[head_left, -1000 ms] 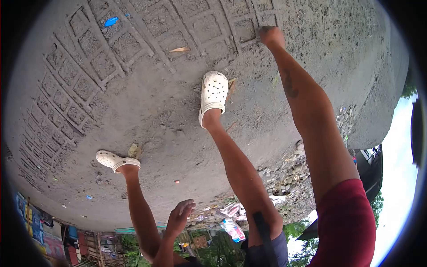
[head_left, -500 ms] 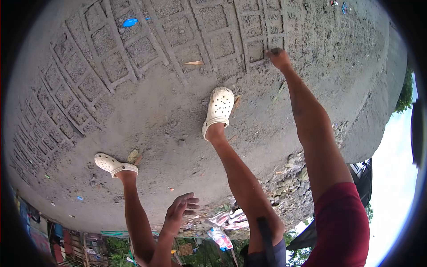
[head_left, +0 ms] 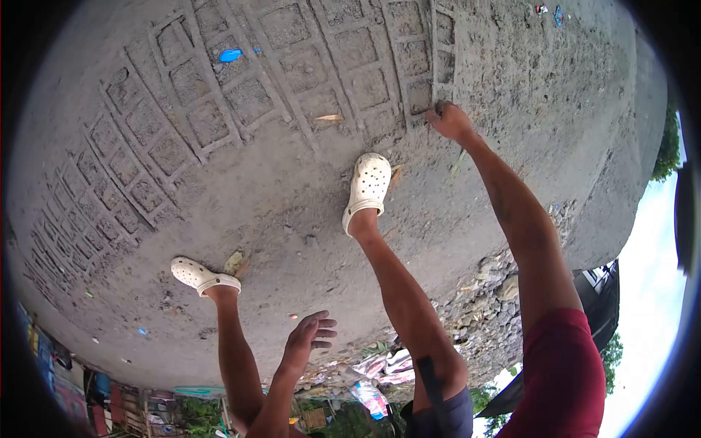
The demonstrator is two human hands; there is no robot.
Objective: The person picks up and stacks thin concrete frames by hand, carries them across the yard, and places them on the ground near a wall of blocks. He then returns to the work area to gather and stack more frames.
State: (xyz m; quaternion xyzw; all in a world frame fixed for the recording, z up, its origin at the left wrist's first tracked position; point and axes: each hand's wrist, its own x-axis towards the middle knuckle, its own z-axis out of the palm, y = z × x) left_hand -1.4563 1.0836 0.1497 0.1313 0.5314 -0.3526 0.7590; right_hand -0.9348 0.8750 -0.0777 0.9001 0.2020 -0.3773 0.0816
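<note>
My right hand (head_left: 451, 123) is closed in a fist low over the grey ground (head_left: 292, 197), at the near end of a grid of ridged lines and square hollows (head_left: 303, 69). A small dark patch shows at its fingers; I cannot make out what it is. My left hand (head_left: 310, 339) hangs open near my left leg, fingers spread and greyed with dirt, touching nothing. Two white perforated clogs (head_left: 369, 179) are on my feet, planted on the bare ground just short of the grid.
A blue scrap (head_left: 231, 55) and a tan sliver (head_left: 329, 117) lie on the grid. Beside my left clog sits a yellowish lump (head_left: 234, 262). Stones (head_left: 478, 310) are heaped beyond my right leg, near a crumpled striped sack (head_left: 387, 365). A green hose (head_left: 198, 390) lies at the lower edge.
My right hand has come a little closer to my right foot along the grid's edge, still closed. The whole view has shifted slightly. My left hand stays open.
</note>
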